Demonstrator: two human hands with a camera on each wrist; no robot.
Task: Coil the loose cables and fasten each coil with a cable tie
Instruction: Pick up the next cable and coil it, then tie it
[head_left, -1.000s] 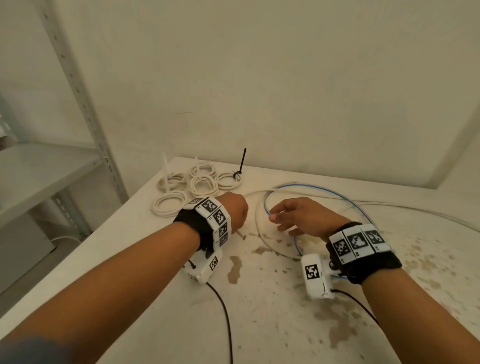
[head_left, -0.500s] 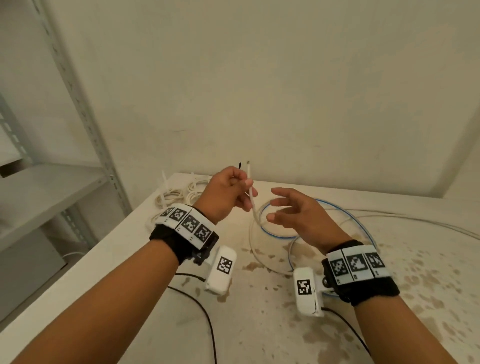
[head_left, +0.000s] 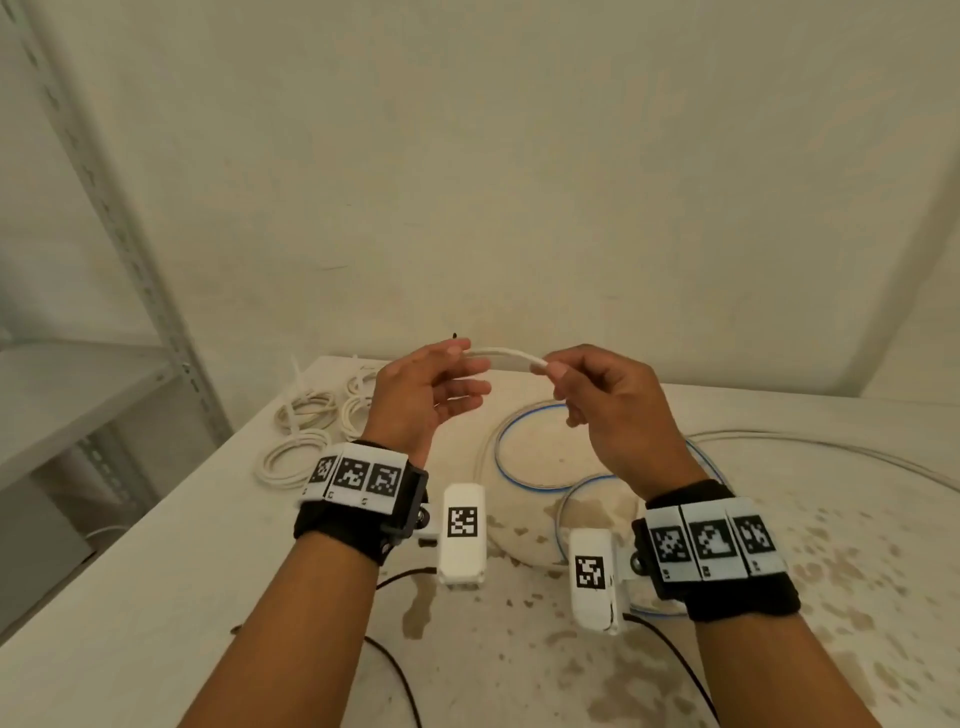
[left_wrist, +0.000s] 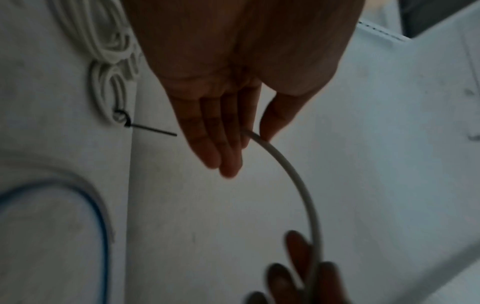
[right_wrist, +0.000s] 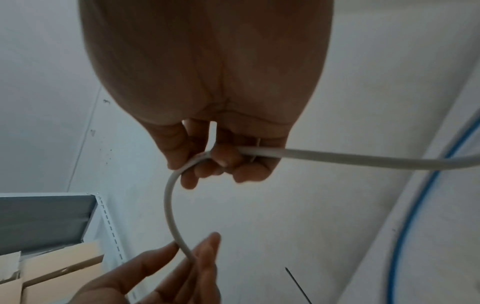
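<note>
Both hands are raised above the table (head_left: 156, 597) with a short arc of white cable (head_left: 504, 354) spanning between them. My left hand (head_left: 463, 357) pinches the cable's end between thumb and forefinger; in the left wrist view the left hand (left_wrist: 250, 139) keeps its other fingers straight beside the cable (left_wrist: 293, 172). My right hand (head_left: 551, 371) grips the cable further along; the right wrist view shows the right hand (right_wrist: 207, 162) curled round the cable (right_wrist: 337, 157), which runs off to the right. Loose blue cable (head_left: 506, 462) and white cable loops lie on the table beneath.
Several tied white coils (head_left: 296, 457) lie at the table's back left corner, one with a black cable tie (left_wrist: 150, 129) sticking out. A metal shelf unit (head_left: 67, 395) stands left of the table, with cardboard boxes (right_wrist: 52, 273) on it. A wall runs close behind.
Both hands rose from the table. The left one lifted the white cable's end, and the right one took hold further along, so the cable now stretches between them.
</note>
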